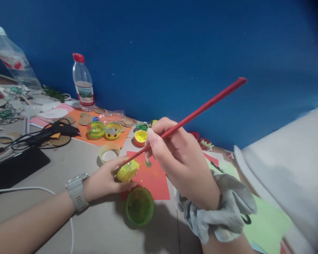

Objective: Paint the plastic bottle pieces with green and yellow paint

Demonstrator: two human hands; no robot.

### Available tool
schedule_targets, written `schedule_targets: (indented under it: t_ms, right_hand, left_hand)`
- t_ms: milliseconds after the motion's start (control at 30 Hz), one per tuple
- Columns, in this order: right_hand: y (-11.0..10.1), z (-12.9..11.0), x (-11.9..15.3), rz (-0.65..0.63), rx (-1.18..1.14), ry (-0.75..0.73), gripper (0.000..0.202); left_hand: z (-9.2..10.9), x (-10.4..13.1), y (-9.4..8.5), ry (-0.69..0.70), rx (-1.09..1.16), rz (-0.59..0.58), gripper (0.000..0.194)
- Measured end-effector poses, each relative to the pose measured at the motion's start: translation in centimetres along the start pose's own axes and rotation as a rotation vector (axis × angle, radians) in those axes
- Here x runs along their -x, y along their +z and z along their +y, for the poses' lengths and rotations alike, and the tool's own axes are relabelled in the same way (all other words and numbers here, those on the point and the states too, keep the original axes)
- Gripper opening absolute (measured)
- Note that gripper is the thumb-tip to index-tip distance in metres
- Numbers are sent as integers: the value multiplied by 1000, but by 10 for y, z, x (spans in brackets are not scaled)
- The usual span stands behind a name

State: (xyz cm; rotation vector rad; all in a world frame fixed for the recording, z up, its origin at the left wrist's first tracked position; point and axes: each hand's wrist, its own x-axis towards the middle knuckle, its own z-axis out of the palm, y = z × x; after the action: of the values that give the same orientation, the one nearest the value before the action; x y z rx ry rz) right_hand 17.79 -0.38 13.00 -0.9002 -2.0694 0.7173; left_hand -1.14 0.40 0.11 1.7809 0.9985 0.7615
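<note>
My left hand (pixel 107 180), with a grey watch on its wrist, is closed round a small yellow-painted round container (pixel 127 170) tilted on its side. Between the thumb and fingers of my right hand (pixel 172 155) is a long red paintbrush (pixel 201 109). Its lower end reaches the yellow container near my left fingers; whether the bristles touch it I cannot tell. Just below the hands stands a translucent green cup (pixel 140 206). A red-orange sheet (pixel 159 183) lies under and behind them. Beyond my right hand is a small cup of yellow paint (pixel 140 137).
Two decorated yellow-green rings (pixel 112 131) sit on an orange sheet (pixel 95 141) at the back. A small bottle (pixel 83 84) and a large bottle (pixel 16 63) stand by the blue wall. Black cables (pixel 53 132) and a phone (pixel 21 167) lie left, green paper (pixel 265 222) right.
</note>
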Motion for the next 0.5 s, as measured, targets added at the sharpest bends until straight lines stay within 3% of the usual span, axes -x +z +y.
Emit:
schedule_targets:
  t_ms: [300,500]
  right_hand:
    - [3,1,-1,-8,52,-14,17]
    - [-2,-4,2,30,73,-7,19]
  left_hand:
    - [-2,0,2,-54,-16,-24,53]
    - [-3,0,1,-35,-41,-12,47]
